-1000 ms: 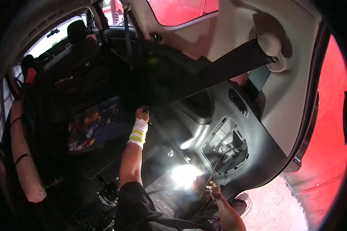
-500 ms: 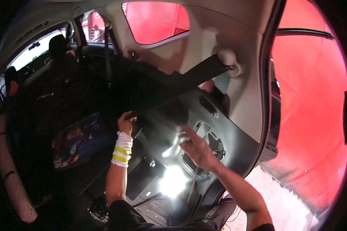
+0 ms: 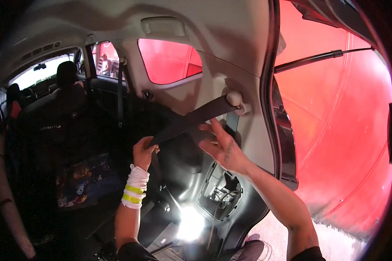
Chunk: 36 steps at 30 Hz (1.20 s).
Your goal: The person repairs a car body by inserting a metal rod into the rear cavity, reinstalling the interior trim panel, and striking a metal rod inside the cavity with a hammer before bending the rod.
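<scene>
My left hand [image 3: 144, 152], with a white and yellow wrap on its wrist, pinches the lower end of a dark seat belt strap [image 3: 191, 120]. The strap runs up to a round light-coloured belt anchor [image 3: 236, 99] on the side pillar. Just below the strap's upper part, my right hand [image 3: 220, 145] is raised with its fingers spread and nothing in it. Beneath that hand is a square opening [image 3: 222, 193] in the dark side trim, with a cable [image 3: 215, 215] coming out of it.
A bright lamp [image 3: 190, 224] shines low in the middle. Dark seats [image 3: 52, 104] and a printed colourful panel [image 3: 83, 180] lie to the left. A rolled light-coloured pad [image 3: 6, 204] stands at the far left. The door strut [image 3: 309, 61] crosses the right side, before a red wall [image 3: 335, 130].
My right hand has left the cable by the opening and risen to the strap, its fingers now spread. My left hand still holds the strap's end, now lifted. The view has tilted up.
</scene>
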Each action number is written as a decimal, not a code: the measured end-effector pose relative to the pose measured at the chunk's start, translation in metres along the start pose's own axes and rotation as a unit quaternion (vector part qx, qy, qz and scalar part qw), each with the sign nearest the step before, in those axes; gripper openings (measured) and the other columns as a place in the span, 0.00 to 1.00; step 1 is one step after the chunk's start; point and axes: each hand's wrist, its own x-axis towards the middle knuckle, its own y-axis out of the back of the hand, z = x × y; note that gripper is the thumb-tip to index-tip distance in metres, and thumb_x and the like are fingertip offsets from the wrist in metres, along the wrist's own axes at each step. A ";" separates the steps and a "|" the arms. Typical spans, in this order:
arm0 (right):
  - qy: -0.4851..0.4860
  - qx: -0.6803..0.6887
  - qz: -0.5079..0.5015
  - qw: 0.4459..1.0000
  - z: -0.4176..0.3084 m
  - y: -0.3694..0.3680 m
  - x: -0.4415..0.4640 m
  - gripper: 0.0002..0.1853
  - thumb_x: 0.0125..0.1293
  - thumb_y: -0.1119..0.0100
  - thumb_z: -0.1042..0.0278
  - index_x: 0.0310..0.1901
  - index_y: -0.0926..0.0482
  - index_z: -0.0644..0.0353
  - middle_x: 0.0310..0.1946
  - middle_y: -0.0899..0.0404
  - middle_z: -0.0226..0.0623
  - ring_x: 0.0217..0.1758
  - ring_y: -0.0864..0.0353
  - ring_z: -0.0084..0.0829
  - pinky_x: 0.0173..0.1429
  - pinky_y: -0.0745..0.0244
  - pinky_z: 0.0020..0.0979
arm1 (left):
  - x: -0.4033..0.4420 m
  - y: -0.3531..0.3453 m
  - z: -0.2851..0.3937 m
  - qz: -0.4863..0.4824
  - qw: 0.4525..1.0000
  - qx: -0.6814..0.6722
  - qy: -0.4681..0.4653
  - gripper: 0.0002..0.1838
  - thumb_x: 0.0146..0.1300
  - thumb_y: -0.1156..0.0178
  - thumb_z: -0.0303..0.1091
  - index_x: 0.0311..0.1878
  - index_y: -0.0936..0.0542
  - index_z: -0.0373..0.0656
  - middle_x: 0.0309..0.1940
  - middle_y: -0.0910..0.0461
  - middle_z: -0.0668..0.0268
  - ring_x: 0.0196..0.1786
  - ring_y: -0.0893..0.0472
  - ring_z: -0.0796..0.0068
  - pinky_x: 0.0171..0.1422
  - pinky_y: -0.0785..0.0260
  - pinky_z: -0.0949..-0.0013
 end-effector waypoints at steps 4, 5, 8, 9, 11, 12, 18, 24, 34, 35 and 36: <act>0.046 -0.126 -0.033 0.990 0.010 0.014 -0.010 0.35 0.66 0.39 0.71 0.73 0.40 0.57 0.63 0.29 0.50 0.53 0.20 0.39 0.57 0.24 0.36 | 0.012 0.009 -0.008 -0.031 0.982 0.181 -0.039 0.07 0.63 0.40 0.18 0.43 0.19 0.33 0.32 0.17 0.64 0.34 0.18 0.77 0.40 0.26 0.72; 0.089 -0.183 -0.046 0.978 0.020 0.017 -0.017 0.32 0.66 0.39 0.71 0.71 0.37 0.58 0.63 0.29 0.51 0.54 0.19 0.42 0.57 0.23 0.37 | 0.014 0.008 -0.007 -0.047 0.967 0.245 -0.049 0.06 0.64 0.40 0.19 0.42 0.19 0.33 0.31 0.17 0.64 0.33 0.19 0.77 0.39 0.27 0.72; 0.120 -0.286 -0.064 0.949 0.037 0.022 -0.040 0.27 0.65 0.38 0.69 0.66 0.30 0.60 0.60 0.28 0.51 0.56 0.21 0.51 0.58 0.23 0.42 | 0.030 0.013 -0.028 -0.102 0.990 0.083 0.047 0.07 0.69 0.40 0.28 0.45 0.19 0.36 0.31 0.18 0.64 0.32 0.19 0.74 0.41 0.25 0.68; 0.077 -0.299 -0.081 0.948 0.033 0.024 -0.047 0.26 0.65 0.39 0.69 0.64 0.30 0.62 0.57 0.26 0.51 0.57 0.23 0.55 0.60 0.24 0.43 | 0.028 0.008 -0.023 -0.105 0.991 0.066 0.053 0.06 0.69 0.40 0.27 0.45 0.19 0.35 0.31 0.18 0.64 0.32 0.19 0.75 0.41 0.25 0.69; 0.086 -0.304 -0.067 0.946 0.042 0.026 -0.055 0.25 0.66 0.39 0.70 0.64 0.29 0.62 0.57 0.26 0.52 0.57 0.23 0.55 0.61 0.24 0.44 | 0.025 -0.001 -0.005 -0.106 0.992 0.034 0.060 0.05 0.67 0.39 0.24 0.44 0.19 0.34 0.31 0.18 0.65 0.31 0.20 0.77 0.40 0.25 0.70; 0.089 -0.305 -0.063 0.946 0.047 0.027 -0.058 0.24 0.66 0.39 0.70 0.63 0.29 0.63 0.57 0.26 0.52 0.57 0.23 0.55 0.61 0.24 0.44 | 0.022 -0.006 0.001 -0.128 0.989 0.034 0.064 0.07 0.68 0.39 0.26 0.45 0.19 0.34 0.31 0.18 0.65 0.32 0.20 0.77 0.40 0.25 0.70; 0.079 -0.241 0.004 0.967 0.036 0.039 -0.052 0.24 0.69 0.41 0.72 0.66 0.29 0.64 0.56 0.22 0.48 0.54 0.18 0.39 0.59 0.24 0.35 | 0.006 -0.057 0.029 -0.204 0.976 0.061 0.046 0.14 0.68 0.37 0.31 0.53 0.19 0.35 0.38 0.19 0.67 0.33 0.22 0.79 0.43 0.24 0.70; 0.032 -0.008 0.067 0.997 0.012 0.061 -0.056 0.22 0.74 0.46 0.67 0.67 0.29 0.61 0.55 0.20 0.40 0.50 0.18 0.28 0.56 0.25 0.28 | -0.009 -0.131 0.007 -0.263 0.964 0.018 0.010 0.22 0.61 0.30 0.28 0.58 0.23 0.37 0.40 0.19 0.69 0.40 0.21 0.83 0.47 0.24 0.74; 0.109 -0.022 0.028 0.993 0.020 0.066 -0.063 0.24 0.70 0.44 0.77 0.67 0.31 0.69 0.59 0.22 0.48 0.60 0.21 0.35 0.66 0.25 0.34 | -0.084 -0.149 -0.056 -0.361 0.928 0.007 0.094 0.26 0.59 0.28 0.29 0.59 0.26 0.41 0.39 0.19 0.69 0.46 0.21 0.80 0.52 0.27 0.73; 0.119 -0.044 0.016 0.992 0.026 0.069 -0.062 0.24 0.70 0.44 0.77 0.66 0.31 0.69 0.58 0.22 0.48 0.60 0.21 0.36 0.66 0.25 0.35 | -0.095 -0.146 -0.070 -0.360 0.928 -0.011 0.097 0.24 0.60 0.29 0.31 0.59 0.25 0.41 0.39 0.19 0.68 0.47 0.21 0.80 0.52 0.27 0.73; 0.129 -0.058 0.010 0.990 0.032 0.070 -0.061 0.23 0.69 0.44 0.77 0.66 0.30 0.69 0.57 0.21 0.48 0.59 0.20 0.36 0.65 0.24 0.35 | -0.104 -0.143 -0.092 -0.351 0.931 -0.016 0.100 0.22 0.62 0.31 0.31 0.58 0.25 0.40 0.39 0.18 0.68 0.47 0.20 0.79 0.52 0.27 0.72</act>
